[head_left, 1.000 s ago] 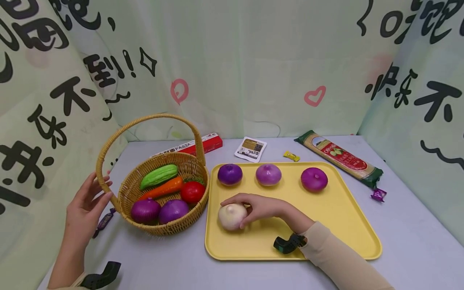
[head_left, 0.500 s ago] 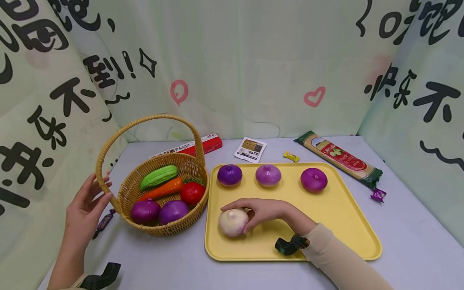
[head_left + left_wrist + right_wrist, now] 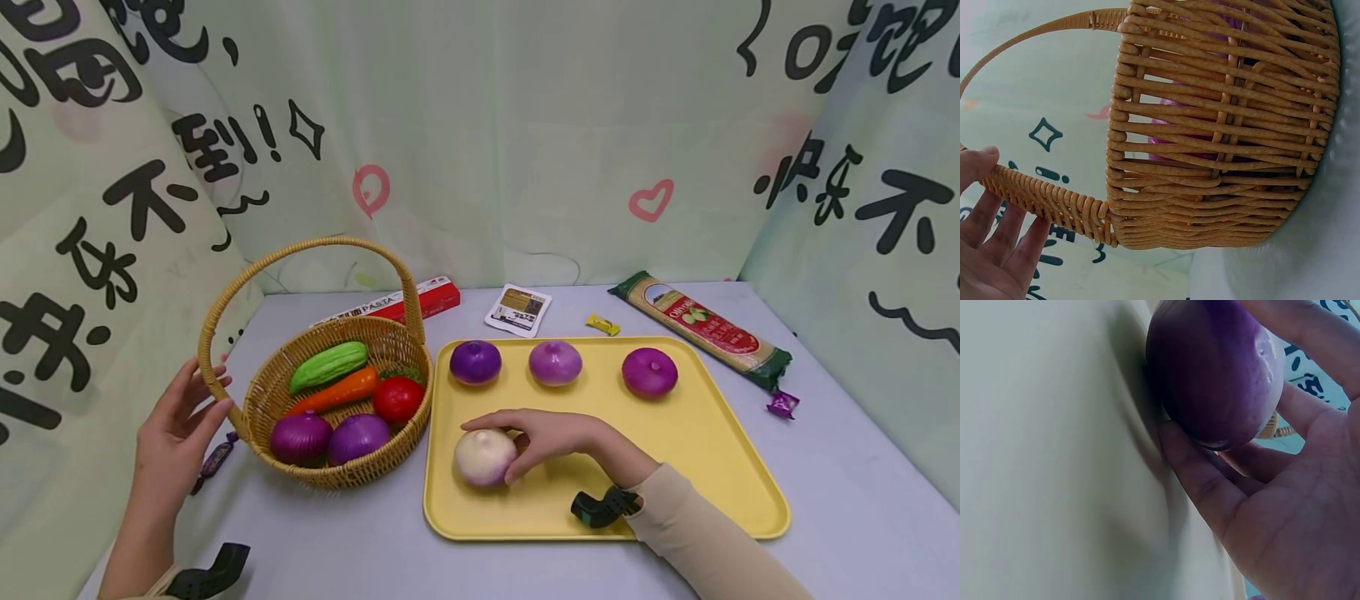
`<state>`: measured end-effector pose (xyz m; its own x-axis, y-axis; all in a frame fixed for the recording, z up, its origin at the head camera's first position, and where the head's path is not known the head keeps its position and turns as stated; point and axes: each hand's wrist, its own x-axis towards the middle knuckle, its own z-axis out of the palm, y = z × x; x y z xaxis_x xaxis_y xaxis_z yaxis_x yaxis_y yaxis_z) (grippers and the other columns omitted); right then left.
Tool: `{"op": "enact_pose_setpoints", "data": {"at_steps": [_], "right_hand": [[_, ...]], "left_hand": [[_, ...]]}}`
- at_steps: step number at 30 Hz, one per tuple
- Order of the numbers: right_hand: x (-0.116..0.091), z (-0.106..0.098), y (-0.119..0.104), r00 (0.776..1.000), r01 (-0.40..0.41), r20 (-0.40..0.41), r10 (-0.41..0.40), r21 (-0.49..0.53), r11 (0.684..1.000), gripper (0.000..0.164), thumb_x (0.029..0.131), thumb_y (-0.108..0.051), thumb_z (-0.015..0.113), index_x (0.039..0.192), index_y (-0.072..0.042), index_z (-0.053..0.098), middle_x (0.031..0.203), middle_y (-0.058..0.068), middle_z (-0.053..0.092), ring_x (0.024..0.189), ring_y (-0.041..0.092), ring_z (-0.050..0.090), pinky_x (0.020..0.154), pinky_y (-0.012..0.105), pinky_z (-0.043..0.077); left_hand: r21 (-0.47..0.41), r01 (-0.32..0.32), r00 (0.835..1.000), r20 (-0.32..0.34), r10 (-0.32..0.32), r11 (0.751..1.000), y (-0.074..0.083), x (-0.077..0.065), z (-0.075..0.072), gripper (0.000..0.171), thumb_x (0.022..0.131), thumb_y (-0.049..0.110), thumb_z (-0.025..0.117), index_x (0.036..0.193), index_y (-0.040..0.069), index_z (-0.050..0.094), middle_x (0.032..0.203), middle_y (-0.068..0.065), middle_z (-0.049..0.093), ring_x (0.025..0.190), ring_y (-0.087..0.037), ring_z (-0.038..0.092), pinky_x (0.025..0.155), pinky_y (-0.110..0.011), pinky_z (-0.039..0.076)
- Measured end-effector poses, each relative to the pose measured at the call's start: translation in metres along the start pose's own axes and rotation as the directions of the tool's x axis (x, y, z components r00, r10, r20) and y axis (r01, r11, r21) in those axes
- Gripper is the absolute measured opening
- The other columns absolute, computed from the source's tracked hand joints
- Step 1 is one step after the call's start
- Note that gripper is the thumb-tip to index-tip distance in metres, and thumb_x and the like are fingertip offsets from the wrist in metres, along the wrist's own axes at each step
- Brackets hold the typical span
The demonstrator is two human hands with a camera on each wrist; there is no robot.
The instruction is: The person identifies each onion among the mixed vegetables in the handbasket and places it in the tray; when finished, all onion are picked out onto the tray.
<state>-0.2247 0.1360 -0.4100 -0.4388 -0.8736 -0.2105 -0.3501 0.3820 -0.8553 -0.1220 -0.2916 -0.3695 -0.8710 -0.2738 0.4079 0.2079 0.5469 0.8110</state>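
As we look from the head, the right hand (image 3: 543,442) grasps a pale onion (image 3: 483,458) at the left of a yellow tray (image 3: 660,492); the left hand (image 3: 172,425) grips the handle (image 3: 337,240) of a wicker basket (image 3: 337,477); from the left wrist, we see it clasp the handle near the basket; from the right wrist, we find the onion's purple side held close to the tray.

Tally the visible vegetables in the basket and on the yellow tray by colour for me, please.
Purple bulbs: 5
White-topped bulb, held by the right hand: 1
Green ridged vegetable: 1
Orange carrot: 1
Red tomato: 1
Total: 9
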Motion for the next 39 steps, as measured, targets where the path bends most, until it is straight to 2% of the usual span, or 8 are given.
{"op": "enact_pose_setpoints", "data": {"at_steps": [7,13,22,30,39], "right_hand": [[-0.002,-0.003,0.001,1.0,-0.013,-0.018,0.014,0.054,0.998,0.071,0.081,-0.022,0.074,0.143,-0.022,0.04,0.146,0.001,0.042,0.124,0.019,0.048,0.1,0.024,0.043],[-0.003,-0.004,0.004,1.0,-0.008,-0.024,0.01,0.061,0.998,0.07,0.081,-0.022,0.073,0.143,-0.021,0.04,0.147,0.001,0.04,0.127,0.02,0.046,0.102,0.023,0.042],[-0.005,-0.006,0.006,0.999,0.009,-0.04,-0.004,0.133,0.991,0.072,0.082,-0.017,0.073,0.144,-0.014,0.038,0.147,0.01,0.04,0.134,0.026,0.041,0.112,0.04,0.035],[-0.007,-0.008,0.006,0.998,0.024,-0.066,-0.015,0.13,0.991,0.073,0.081,-0.017,0.074,0.144,-0.014,0.037,0.15,0.011,0.036,0.139,0.029,0.034,0.113,0.043,0.033],[-0.01,-0.013,0.007,0.993,0.009,-0.115,0.004,0.113,0.994,0.071,0.081,-0.022,0.074,0.143,-0.017,0.039,0.149,0.011,0.038,0.138,0.03,0.036,0.111,0.044,0.035]], "left_hand": [[-0.005,-0.004,1.0,0.0,0.004,1.0,0.0,0.0,0.0,0.067,0.09,0.003,0.059,0.147,0.026,0.033,0.127,0.024,0.053,0.108,0.016,0.051,0.082,0.002,0.041],[-0.007,-0.008,1.0,-0.003,0.008,1.0,0.001,0.0,0.0,0.067,0.09,0.002,0.059,0.147,0.026,0.033,0.127,0.023,0.054,0.108,0.015,0.051,0.082,0.002,0.042],[0.012,-0.008,1.0,-0.008,0.008,1.0,0.001,0.0,0.0,0.066,0.09,0.004,0.059,0.147,0.027,0.033,0.127,0.023,0.054,0.107,0.017,0.051,0.082,0.002,0.041],[0.008,-0.01,1.0,-0.008,0.01,1.0,0.0,-0.001,0.0,0.067,0.09,0.004,0.059,0.147,0.027,0.033,0.128,0.023,0.054,0.107,0.016,0.051,0.082,0.002,0.042],[0.006,-0.021,1.0,-0.01,0.021,1.0,0.0,-0.001,0.001,0.067,0.09,0.002,0.059,0.147,0.027,0.033,0.129,0.021,0.054,0.108,0.016,0.051,0.083,0.002,0.042]]}}
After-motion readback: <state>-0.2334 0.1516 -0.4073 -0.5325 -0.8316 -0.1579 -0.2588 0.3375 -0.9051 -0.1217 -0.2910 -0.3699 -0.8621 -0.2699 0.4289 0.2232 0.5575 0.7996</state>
